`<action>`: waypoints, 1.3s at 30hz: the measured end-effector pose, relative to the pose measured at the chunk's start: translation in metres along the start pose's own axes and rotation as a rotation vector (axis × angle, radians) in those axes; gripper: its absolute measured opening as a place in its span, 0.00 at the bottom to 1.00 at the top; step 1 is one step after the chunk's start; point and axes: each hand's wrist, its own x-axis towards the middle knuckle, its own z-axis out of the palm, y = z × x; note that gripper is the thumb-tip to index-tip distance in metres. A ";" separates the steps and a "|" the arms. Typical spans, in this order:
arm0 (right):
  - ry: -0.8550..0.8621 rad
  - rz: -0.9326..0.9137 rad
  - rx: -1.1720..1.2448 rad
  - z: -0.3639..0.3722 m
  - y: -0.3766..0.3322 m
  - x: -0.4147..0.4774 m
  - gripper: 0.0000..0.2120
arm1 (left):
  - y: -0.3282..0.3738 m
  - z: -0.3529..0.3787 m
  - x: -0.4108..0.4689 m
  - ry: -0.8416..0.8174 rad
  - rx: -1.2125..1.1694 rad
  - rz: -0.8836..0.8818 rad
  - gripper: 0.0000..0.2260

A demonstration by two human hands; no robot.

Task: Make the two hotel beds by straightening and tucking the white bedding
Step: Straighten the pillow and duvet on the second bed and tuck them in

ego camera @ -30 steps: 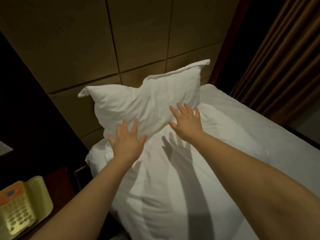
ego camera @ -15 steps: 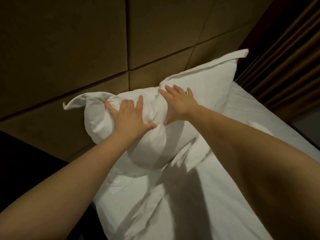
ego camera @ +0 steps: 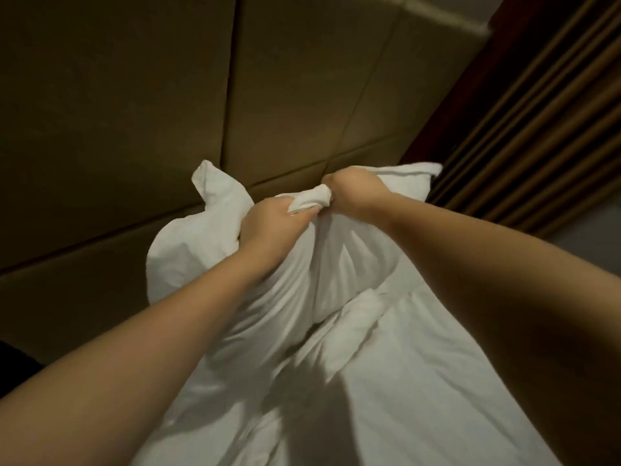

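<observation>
Both arms reach forward; the left hand (ego camera: pixel 272 223) and right hand (ego camera: pixel 353 193) each grip the top of the white pillow (ego camera: pixel 336 264). The pillow stands at the head edge of the bed (ego camera: pixel 420 381), against the padded headboard (ego camera: pixel 134 129), below the hands.

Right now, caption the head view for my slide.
Left hand and right hand grip the bunched top of a pillow by the padded headboard, over rumpled bedding.
</observation>
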 end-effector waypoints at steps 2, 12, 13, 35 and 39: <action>0.067 0.042 -0.049 -0.055 0.020 -0.036 0.12 | 0.057 -0.002 -0.009 0.074 -0.134 0.136 0.12; 0.585 0.275 -0.413 -0.261 0.050 -0.364 0.26 | 0.321 -0.023 -0.207 0.183 -0.434 0.766 0.06; 0.632 0.294 -0.437 -0.268 0.051 -0.407 0.26 | 0.341 -0.016 -0.237 0.170 -0.477 0.812 0.06; 0.031 1.205 0.367 0.184 0.085 -0.818 0.26 | 0.278 0.296 -0.547 -0.425 0.529 0.697 0.28; -0.125 1.155 0.484 0.235 0.042 -0.807 0.27 | 0.200 0.306 -0.571 -0.605 0.716 0.582 0.29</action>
